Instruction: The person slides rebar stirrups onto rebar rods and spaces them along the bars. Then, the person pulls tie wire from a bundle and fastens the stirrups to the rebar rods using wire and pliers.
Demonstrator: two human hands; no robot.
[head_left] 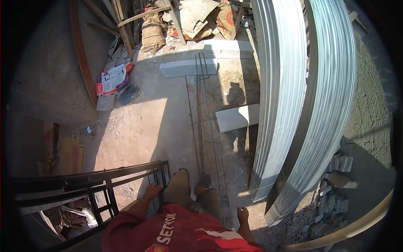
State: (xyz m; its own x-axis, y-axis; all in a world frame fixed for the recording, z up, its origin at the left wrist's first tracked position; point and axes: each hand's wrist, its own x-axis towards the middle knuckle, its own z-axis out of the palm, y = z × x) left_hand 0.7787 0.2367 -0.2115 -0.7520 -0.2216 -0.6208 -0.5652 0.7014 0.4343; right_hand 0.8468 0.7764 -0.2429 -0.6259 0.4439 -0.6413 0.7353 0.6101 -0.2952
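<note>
A: Where's the frame [108, 185]?
B: On the person's left, its dark bars reaching in from the left rim to just beside the legs.

A: And the left hand [152, 192]?
B: At the frame's near end, apparently touching it. I can't tell whether that grip is wrapped round a bar or only resting there.

A: The right hand [242, 213]?
B: Hanging clear of the metal strips [285, 101], fingers seemingly curled. Nothing shows in it, but it's too small to say if that grip is fully closed.

A: How would the frame handle?
B: If it's metal, as it looks, I'd expect it stiff, rather heavy and awkward for its length, hardly fragile. Smooth bars could slip in a sweaty palm.

A: Best hold?
B: One hand on the top rail, the other on an upright well apart from it, clear of the corners.
</note>
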